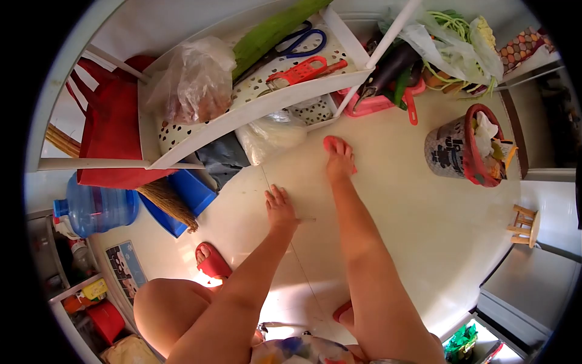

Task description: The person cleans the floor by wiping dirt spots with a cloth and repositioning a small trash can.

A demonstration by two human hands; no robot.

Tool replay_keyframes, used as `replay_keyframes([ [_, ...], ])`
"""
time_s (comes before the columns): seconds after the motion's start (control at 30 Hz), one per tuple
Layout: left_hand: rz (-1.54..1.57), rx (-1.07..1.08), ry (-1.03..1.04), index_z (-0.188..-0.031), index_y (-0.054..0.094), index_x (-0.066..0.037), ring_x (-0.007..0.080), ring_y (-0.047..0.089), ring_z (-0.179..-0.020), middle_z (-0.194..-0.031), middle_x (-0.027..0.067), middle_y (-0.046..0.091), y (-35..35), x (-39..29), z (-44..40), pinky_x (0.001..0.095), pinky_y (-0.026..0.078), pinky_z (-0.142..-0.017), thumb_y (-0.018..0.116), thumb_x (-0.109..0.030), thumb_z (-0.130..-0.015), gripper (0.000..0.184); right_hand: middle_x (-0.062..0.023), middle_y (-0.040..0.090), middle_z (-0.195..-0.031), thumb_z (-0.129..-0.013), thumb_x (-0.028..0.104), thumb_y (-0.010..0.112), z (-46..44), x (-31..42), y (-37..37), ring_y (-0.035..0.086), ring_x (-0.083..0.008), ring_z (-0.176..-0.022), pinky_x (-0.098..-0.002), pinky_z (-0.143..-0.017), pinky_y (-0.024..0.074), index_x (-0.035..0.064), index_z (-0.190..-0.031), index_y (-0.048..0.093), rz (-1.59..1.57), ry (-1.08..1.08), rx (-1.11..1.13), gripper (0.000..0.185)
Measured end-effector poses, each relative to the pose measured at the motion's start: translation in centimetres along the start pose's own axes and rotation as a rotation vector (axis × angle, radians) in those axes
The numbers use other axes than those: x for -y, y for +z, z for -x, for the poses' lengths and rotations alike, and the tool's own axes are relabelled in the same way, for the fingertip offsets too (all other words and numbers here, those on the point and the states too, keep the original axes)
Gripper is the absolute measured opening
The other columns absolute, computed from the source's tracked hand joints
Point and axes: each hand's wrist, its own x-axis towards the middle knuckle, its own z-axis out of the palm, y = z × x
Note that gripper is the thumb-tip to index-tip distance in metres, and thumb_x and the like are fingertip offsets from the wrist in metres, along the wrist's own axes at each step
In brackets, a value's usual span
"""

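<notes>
My right hand [340, 160] presses down on a small red cloth [330, 142] on the pale tiled floor, near the foot of the white shelf rack. Only the edges of the cloth show around my fingers, so its full shape is hidden. To the left and closer to me, my left hand [279, 207] is over the floor with its fingers spread and nothing in it. A thin bangle [307, 219] is around my left wrist.
The white rack [260, 100] stands ahead, holding plastic bags, blue-handled scissors [306, 41] and a red peeler [298, 71]. A trash bin [447, 148] is at right, a pink basket [376, 107] of vegetables ahead. Left are a blue dustpan [185, 197], broom [167, 203] and water jug [103, 206].
</notes>
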Motion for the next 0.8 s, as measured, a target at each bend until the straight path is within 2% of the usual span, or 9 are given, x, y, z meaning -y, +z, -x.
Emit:
replay_keyframes([
  [0.07,0.007,-0.014,0.033,-0.142,0.014,0.0,0.0409,0.017,-0.136,-0.149,0.0236,0.008,0.2,0.8,0.2,0.0423,0.024,-0.109,0.078,-0.047,-0.063,0.112,0.0002,0.046,-0.127,-0.079,0.016,0.05,-1.3,0.7,0.7,0.04,-0.0295,-0.114,-0.0448,-0.094,0.0377,0.0171,-0.114,0.06,0.036,0.002,-0.128,0.037],
  [0.23,-0.018,-0.052,0.124,-0.143,0.017,-0.003,0.0371,0.019,-0.136,-0.149,0.0203,0.013,0.7,2.5,0.0,0.0413,0.023,-0.109,0.074,-0.04,-0.069,0.1,-0.0029,0.05,-0.124,-0.082,0.021,0.048,-0.3,10.6,1.5,0.04,-0.0292,-0.115,-0.0456,-0.1,0.0331,0.0166,-0.112,0.061,0.188,-0.155,0.189,0.034],
  [0.4,0.0,-0.104,0.145,-0.143,0.02,-0.008,0.0365,0.02,-0.136,-0.149,0.0195,0.014,1.6,3.0,-0.1,0.0403,0.023,-0.109,0.073,-0.034,-0.072,0.092,-0.0036,0.052,-0.123,-0.088,0.021,0.046,1.9,10.3,4.1,0.039,-0.0278,-0.118,-0.0457,-0.099,0.0319,0.0186,-0.114,0.061,-0.156,-0.571,0.116,0.03],
  [0.5,0.021,-0.097,0.156,-0.142,0.023,-0.009,0.0359,0.02,-0.136,-0.149,0.0194,0.015,1.3,3.3,0.0,0.04,0.023,-0.11,0.072,-0.034,-0.072,0.09,-0.0012,0.051,-0.123,-0.087,0.021,0.048,-0.7,6.1,4.2,0.039,-0.0281,-0.116,-0.0467,-0.095,0.0349,0.0216,-0.113,0.061,0.061,-0.174,-0.113,0.029],
  [0.53,0.033,-0.105,0.163,-0.142,0.023,-0.009,0.0356,0.02,-0.136,-0.149,0.0193,0.016,1.4,3.5,0.0,0.0398,0.023,-0.11,0.072,-0.033,-0.072,0.09,-0.0017,0.047,-0.127,-0.086,0.022,0.048,-1.7,4.4,3.0,0.04,-0.0287,-0.115,-0.0469,-0.093,0.0363,0.0209,-0.114,0.061,0.043,-0.128,0.047,0.03],
  [0.63,0.067,-0.119,0.18,-0.142,0.024,-0.009,0.0345,0.021,-0.136,-0.149,0.0189,0.017,1.4,3.6,-0.1,0.0395,0.023,-0.11,0.073,-0.032,-0.072,0.088,-0.0043,0.048,-0.125,-0.082,0.02,0.05,-1.7,5.6,1.8,0.039,-0.0287,-0.115,-0.0467,-0.098,0.0338,0.0183,-0.12,0.055,-0.002,-0.027,-0.012,0.038],
  [0.67,0.075,-0.117,0.179,-0.142,0.025,-0.009,0.034,0.022,-0.136,-0.149,0.0186,0.017,1.3,3.6,-0.1,0.0395,0.023,-0.11,0.073,-0.032,-0.072,0.088,-0.0016,0.045,-0.129,-0.082,0.019,0.049,-0.8,6.8,1.6,0.038,-0.0265,-0.118,-0.0462,-0.1,0.0322,0.0194,-0.124,0.053,0.107,-0.055,0.124,0.042],
  [0.73,0.064,-0.111,0.174,-0.141,0.026,-0.01,0.0336,0.023,-0.136,-0.149,0.0183,0.017,1.2,3.8,0.1,0.0395,0.023,-0.11,0.073,-0.03,-0.071,0.087,0.0012,0.045,-0.13,-0.079,0.014,0.052,2.6,9.5,4.6,0.041,-0.0284,-0.112,-0.0466,-0.095,0.0359,0.0207,-0.117,0.059,-0.047,-0.212,-0.038,0.04],
  [0.8,0.034,-0.116,0.162,-0.141,0.027,-0.01,0.0335,0.024,-0.135,-0.148,0.0182,0.018,1.4,3.7,0.0,0.0395,0.023,-0.11,0.073,-0.029,-0.071,0.086,0.0003,0.045,-0.131,-0.079,0.012,0.052,5.2,11.3,3.5,0.04,-0.029,-0.115,-0.0481,-0.095,0.0352,0.0203,-0.119,0.058,-0.206,-0.321,0.031,0.042],
])
